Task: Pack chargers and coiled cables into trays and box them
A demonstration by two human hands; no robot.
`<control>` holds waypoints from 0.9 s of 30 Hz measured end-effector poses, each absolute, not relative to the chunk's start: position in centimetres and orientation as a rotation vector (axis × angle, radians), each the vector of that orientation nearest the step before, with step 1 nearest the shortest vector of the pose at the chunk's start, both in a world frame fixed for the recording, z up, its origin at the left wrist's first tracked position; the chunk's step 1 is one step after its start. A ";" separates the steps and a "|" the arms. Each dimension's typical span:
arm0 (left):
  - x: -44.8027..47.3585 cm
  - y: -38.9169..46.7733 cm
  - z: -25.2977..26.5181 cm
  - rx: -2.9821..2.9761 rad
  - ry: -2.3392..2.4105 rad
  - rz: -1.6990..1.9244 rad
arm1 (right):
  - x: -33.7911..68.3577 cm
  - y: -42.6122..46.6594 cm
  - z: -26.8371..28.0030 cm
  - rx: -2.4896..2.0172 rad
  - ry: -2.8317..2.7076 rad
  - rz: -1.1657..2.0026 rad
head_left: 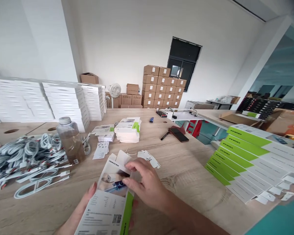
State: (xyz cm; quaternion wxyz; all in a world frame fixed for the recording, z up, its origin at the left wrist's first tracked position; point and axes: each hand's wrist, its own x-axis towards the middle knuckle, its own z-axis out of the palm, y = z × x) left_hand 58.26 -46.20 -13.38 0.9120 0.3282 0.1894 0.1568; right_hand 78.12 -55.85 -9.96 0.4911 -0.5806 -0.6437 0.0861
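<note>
A white and green printed cardboard box [105,202] is tilted up in front of me, its top flap [123,158] raised at the far end. My left hand [80,212] wraps round the box from the left, fingertips showing at its right side. Across the upper right edge lies my right hand [147,184], thumb and forefinger bent together on the box by the flap. A flat white die-cut card piece [149,159] rests just beyond my right hand. Behind the box stand a pile of flat white-green boxes [127,130] and printed leaflets [101,148].
Coiled white cables [31,153] heap at the left beside a clear bottle [70,140]. Stacked green-white boxes [252,160] stand at the right edge. A phone [178,134], a black marker [165,135] and a blue object [151,119] lie farther back. White boxes [63,101] line the left.
</note>
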 end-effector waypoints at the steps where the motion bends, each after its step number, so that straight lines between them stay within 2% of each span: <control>1: 58.2 -46.7 -13.3 0.668 0.392 0.281 | 78.0 -56.0 -9.8 -1.412 -1.551 0.272; 5: 57.9 -48.3 -12.4 0.627 0.443 0.122 | 78.6 -55.7 -9.8 -1.287 -1.369 0.593; 7: 57.8 -48.2 -11.8 0.639 0.479 0.107 | 79.2 -55.5 -10.1 -1.224 -1.257 0.625; 10: 57.8 -47.4 -10.9 0.636 0.516 0.172 | 79.7 -55.2 -10.6 -1.268 -1.138 0.671; 13: 58.1 -46.6 -10.6 0.761 0.532 0.316 | 79.9 -54.8 -11.5 -1.269 -1.248 1.026; 15: 58.3 -46.2 -10.8 1.000 0.598 0.439 | 79.7 -54.6 -12.3 -1.239 -1.306 1.134; 20: 58.5 -45.5 -11.4 1.603 0.845 0.572 | 79.2 -54.1 -13.8 -1.265 -1.269 1.012; 24: 59.0 -45.8 -11.0 1.466 0.794 0.806 | 78.5 -54.3 -13.6 -1.230 -1.168 1.091; 27: 59.4 -46.1 -10.9 1.311 0.771 1.010 | 78.2 -54.6 -13.1 -1.205 -1.173 0.985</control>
